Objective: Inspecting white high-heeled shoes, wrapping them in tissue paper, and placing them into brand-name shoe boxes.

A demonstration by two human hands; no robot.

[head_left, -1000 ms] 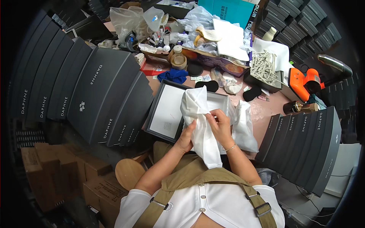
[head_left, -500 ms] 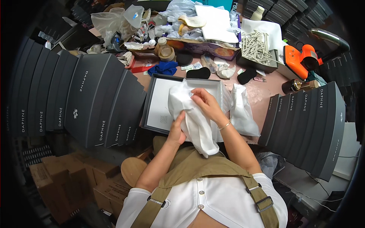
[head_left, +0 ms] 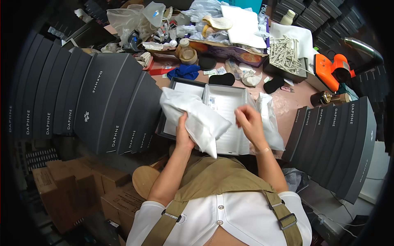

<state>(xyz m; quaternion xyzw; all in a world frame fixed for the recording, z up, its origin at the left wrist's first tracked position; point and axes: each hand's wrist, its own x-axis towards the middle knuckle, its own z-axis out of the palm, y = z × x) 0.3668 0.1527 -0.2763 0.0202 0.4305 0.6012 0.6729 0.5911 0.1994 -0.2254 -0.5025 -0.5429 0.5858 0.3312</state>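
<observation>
My left hand (head_left: 184, 133) grips a white bag (head_left: 195, 119) from its near side, thumb over the top. The bag is tilted and bulges around something hidden inside. My right hand (head_left: 251, 122) is apart from it, just to its right, with bent fingers drawn together and nothing visible in them. Under both lies a dark open shoebox (head_left: 168, 123) with a white box interior (head_left: 230, 96), part of which the bag covers. A second filled white bag (head_left: 269, 123) rests on the table right of the box.
Dark shoeboxes stand stacked at the left (head_left: 106, 102) and right (head_left: 336, 143). Beyond the open box lie a blue cloth (head_left: 183, 72), black oval pads (head_left: 222, 79), a jar (head_left: 188, 54), a box of pale sticks (head_left: 284, 51) and an orange device (head_left: 326, 71). Brown cartons (head_left: 61, 188) sit lower left.
The bag has swung round and tilted left in my left hand. My right hand has let go of it and moved right, and more of the white box interior shows.
</observation>
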